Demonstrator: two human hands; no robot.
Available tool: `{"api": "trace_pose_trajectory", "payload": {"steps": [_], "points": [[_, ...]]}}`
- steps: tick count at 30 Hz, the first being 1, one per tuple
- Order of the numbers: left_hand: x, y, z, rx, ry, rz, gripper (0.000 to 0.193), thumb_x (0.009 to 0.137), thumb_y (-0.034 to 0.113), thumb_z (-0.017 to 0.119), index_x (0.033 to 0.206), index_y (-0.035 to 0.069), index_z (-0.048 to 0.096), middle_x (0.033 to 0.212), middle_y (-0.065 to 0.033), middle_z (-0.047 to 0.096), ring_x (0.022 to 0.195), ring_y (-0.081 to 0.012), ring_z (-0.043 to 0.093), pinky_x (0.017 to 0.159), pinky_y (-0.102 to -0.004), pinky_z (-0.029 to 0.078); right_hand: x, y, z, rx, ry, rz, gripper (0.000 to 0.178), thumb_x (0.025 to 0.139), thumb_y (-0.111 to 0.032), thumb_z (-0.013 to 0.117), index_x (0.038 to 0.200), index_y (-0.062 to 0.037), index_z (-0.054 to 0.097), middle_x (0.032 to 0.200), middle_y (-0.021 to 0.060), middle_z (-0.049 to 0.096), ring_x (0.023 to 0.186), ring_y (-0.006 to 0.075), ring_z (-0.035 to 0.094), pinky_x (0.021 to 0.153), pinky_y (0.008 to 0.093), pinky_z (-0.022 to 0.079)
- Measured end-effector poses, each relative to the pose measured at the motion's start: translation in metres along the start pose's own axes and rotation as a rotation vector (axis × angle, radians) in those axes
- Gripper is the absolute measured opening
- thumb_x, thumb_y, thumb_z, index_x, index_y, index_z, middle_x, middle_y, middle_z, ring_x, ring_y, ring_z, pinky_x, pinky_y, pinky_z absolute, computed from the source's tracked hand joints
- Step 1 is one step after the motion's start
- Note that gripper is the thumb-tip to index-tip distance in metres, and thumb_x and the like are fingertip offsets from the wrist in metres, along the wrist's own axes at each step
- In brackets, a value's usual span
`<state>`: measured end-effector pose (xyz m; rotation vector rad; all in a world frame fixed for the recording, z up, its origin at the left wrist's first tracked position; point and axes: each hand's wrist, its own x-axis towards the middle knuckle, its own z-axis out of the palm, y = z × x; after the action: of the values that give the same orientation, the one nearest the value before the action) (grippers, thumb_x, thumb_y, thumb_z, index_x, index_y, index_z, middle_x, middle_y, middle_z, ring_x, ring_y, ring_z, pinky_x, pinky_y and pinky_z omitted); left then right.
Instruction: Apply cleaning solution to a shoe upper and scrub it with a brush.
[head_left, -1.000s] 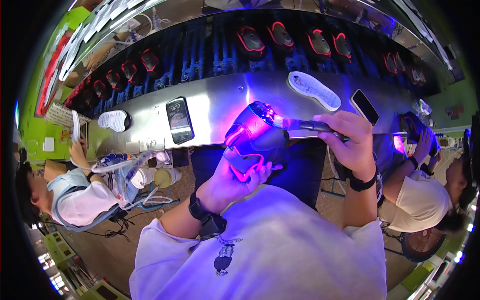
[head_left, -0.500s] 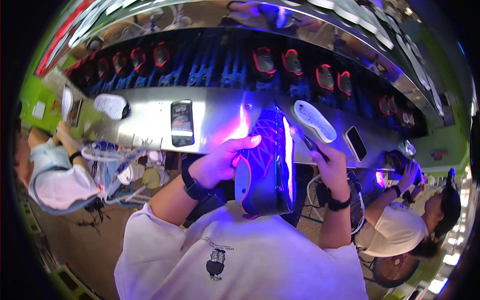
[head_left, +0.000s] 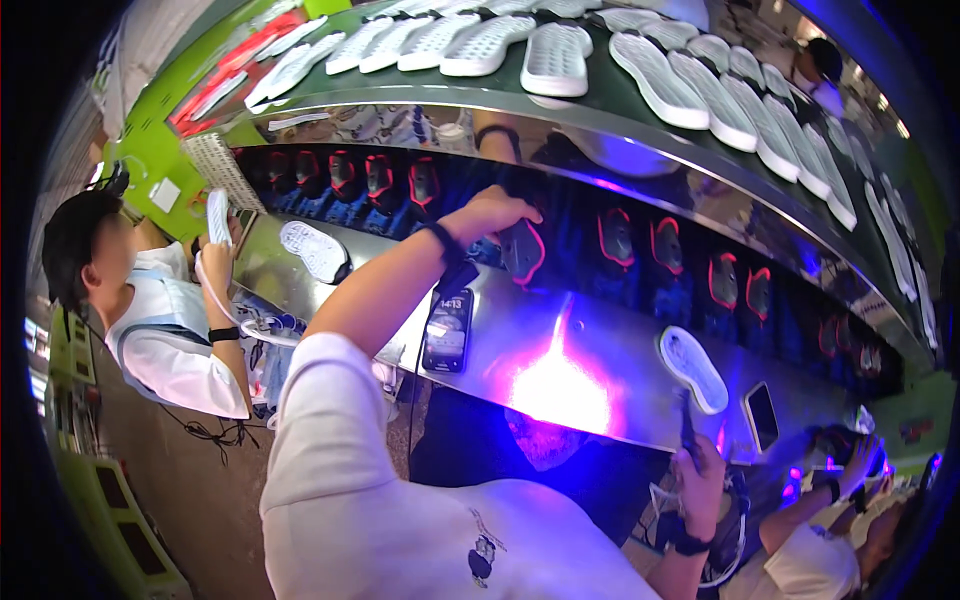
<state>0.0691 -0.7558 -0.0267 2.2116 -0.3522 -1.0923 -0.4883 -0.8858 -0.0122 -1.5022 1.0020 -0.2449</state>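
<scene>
My left hand [head_left: 503,212] reaches across the steel bench, its fingers closed on a shoe upper [head_left: 523,252] with a glowing red-pink edge. That upper stands in the dark row behind the bench, among several similar ones. Low on the right, my right hand [head_left: 702,470] is wrapped round a slim dark brush-like tool [head_left: 687,424] that points away from me. Just beyond the tool's tip lies a white shoe sole [head_left: 693,368] on the bench; whether they touch I cannot tell. A second white sole [head_left: 314,250] rests at the left.
A phone [head_left: 447,330] lies near my left forearm, another phone [head_left: 761,416] right of the near sole. Violet light glares on the steel bench [head_left: 610,345]. Above the row, a shelf [head_left: 470,92] carries several white soles. One person [head_left: 165,330] works at left, another [head_left: 815,545] at right.
The upper has gone from in front of my chest to the dark row, carried in my left hand. My right hand has dropped lower, still gripping the tool. The view has shifted.
</scene>
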Motion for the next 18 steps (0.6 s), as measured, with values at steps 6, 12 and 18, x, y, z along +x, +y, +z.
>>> {"api": "trace_pose_trajectory", "payload": {"steps": [6,12,18], "points": [[0.112,-0.053,-0.045,0.55,0.707,0.17,0.046,0.079,0.039,0.075,0.119,0.016,0.07,0.116,-0.0105,0.071,0.109,-0.0241,0.068,0.094,-0.038,0.054,-0.002,0.005,-0.023,-0.012,0.125,-0.009,0.036,0.092,0.002,0.061,0.127,0.0048,0.059,0.086,0.0024,0.066,0.054,0.0023,0.047,0.047,0.0188,0.035],[0.124,0.011,0.027,0.74,0.465,-0.007,0.046,0.088,0.034,0.07,0.13,0.018,0.064,0.131,-0.0089,0.066,0.117,-0.0294,0.066,0.097,-0.0392,0.054,0.001,0.046,-0.026,-0.004,0.174,0.052,0.035,0.09,0.003,0.063,0.125,0.0043,0.06,0.089,0.0034,0.066,0.06,0.0036,0.052,0.049,0.0192,0.037],[0.143,0.082,0.17,0.354,0.74,0.477,0.043,0.088,0.029,0.07,0.129,0.015,0.066,0.134,-0.0115,0.066,0.118,-0.0324,0.067,0.096,-0.0394,0.056,0.017,0.052,-0.009,-0.084,0.165,-0.085,0.034,0.091,0.003,0.064,0.124,0.0065,0.061,0.092,0.0015,0.065,0.069,0.0046,0.053,0.059,0.0201,0.04]]}}
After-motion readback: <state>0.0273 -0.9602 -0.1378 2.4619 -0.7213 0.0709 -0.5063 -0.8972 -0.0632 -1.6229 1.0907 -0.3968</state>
